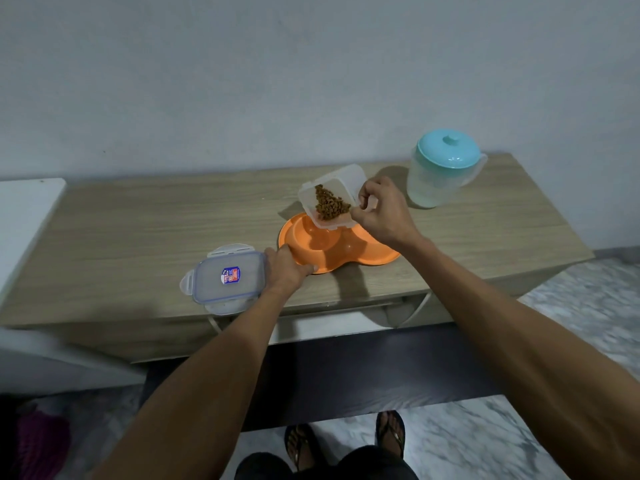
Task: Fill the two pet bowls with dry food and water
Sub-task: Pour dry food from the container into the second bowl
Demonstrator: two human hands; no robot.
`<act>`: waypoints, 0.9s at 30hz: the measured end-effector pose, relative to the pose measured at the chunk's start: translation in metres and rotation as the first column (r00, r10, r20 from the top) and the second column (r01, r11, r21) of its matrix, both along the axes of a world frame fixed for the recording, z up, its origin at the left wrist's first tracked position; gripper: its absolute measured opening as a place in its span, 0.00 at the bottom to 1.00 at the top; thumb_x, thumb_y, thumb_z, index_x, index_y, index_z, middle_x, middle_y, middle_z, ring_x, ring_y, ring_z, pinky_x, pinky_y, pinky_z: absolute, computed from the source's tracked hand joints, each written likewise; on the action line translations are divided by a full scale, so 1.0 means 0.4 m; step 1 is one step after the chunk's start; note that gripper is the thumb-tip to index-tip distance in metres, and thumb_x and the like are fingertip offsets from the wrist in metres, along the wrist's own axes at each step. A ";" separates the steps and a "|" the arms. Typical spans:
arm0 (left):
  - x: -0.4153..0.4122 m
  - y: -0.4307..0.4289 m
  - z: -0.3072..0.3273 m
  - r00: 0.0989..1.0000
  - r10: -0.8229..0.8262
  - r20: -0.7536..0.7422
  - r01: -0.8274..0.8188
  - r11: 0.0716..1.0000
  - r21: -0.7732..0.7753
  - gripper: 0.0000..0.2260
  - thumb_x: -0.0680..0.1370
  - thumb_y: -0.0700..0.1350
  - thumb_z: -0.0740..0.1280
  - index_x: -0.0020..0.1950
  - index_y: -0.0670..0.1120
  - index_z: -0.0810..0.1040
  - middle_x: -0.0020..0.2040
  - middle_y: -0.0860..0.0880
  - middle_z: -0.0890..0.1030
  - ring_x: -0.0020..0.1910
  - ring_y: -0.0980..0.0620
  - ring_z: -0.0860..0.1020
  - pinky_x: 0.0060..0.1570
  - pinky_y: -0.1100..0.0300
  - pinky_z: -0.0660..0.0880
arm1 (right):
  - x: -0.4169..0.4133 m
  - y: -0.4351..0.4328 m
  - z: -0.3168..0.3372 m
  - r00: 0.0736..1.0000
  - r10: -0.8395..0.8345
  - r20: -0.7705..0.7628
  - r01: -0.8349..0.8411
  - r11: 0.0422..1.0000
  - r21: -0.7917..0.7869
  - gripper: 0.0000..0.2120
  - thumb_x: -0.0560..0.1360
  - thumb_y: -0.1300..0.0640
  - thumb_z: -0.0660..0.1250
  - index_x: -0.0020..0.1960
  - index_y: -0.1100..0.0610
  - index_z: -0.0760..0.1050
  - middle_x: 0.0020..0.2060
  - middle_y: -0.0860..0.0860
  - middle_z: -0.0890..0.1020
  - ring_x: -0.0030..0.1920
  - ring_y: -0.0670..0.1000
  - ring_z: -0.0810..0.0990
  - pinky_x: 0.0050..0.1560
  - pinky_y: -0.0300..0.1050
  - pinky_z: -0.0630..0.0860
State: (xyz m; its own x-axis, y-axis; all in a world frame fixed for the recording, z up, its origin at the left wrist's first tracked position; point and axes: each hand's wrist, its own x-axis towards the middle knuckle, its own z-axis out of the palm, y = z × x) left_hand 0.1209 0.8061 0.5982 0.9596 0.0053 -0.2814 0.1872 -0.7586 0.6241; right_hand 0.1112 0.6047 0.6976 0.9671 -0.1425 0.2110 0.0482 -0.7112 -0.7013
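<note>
Head view, the only angle there is: an orange plastic double pet bowl (pixel 346 256) is being kept on the light wood-grain tabletop (pixel 138 230), toward the front edge. Its near-left rim is being pinched by the left hand (pixel 287 270), fingers (pixel 284 251) curled over the lip with the thumb along the edge.

A clear rectangular plastic container (pixel 341 183) is being held tilted just above the far side of the bowl's left well by the right hand (pixel 384 216), mouth angled down and toward the camera. That hand's fingers are being wrapped around the container's right edge. Inside it, brown dry kibble (pixel 329 202) is being carried, heaped toward the lowered mouth.

Just left of the left hand, pretty much touching it, a clear snap-lock lid with a blue seal (pixel 228 277) is being left flat on the tabletop. Back right, well apart from the bowl, a translucent plastic pitcher with a teal lid (pixel 440 174) is being stood upright; what's in it can't really be told.

Down at the bottom, two feet in flip-flops (pixel 391 434) are being planted on a grey marbled floor (pixel 467 438).
</note>
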 end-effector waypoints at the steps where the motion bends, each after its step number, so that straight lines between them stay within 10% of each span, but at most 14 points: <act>1: 0.000 0.000 0.000 1.000 -0.002 0.003 0.002 1.000 0.001 0.30 0.67 0.54 0.77 0.64 0.43 0.73 0.62 0.40 0.67 0.61 0.42 0.71 0.62 0.51 0.71 | -0.003 0.001 -0.005 1.000 0.019 0.011 -0.019 1.000 -0.021 0.08 0.67 0.60 0.71 0.38 0.55 0.71 0.51 0.52 0.74 0.49 0.50 0.73 0.47 0.42 0.72; 27: 0.001 -0.003 -0.002 1.000 0.014 0.020 -0.014 1.000 0.022 0.29 0.67 0.53 0.78 0.63 0.43 0.74 0.61 0.42 0.68 0.59 0.43 0.73 0.64 0.52 0.71 | -0.045 0.025 -0.033 0.893 0.445 0.063 -0.340 0.761 -0.552 0.09 0.66 0.64 0.74 0.40 0.61 0.73 0.63 0.63 0.75 0.60 0.64 0.76 0.50 0.48 0.74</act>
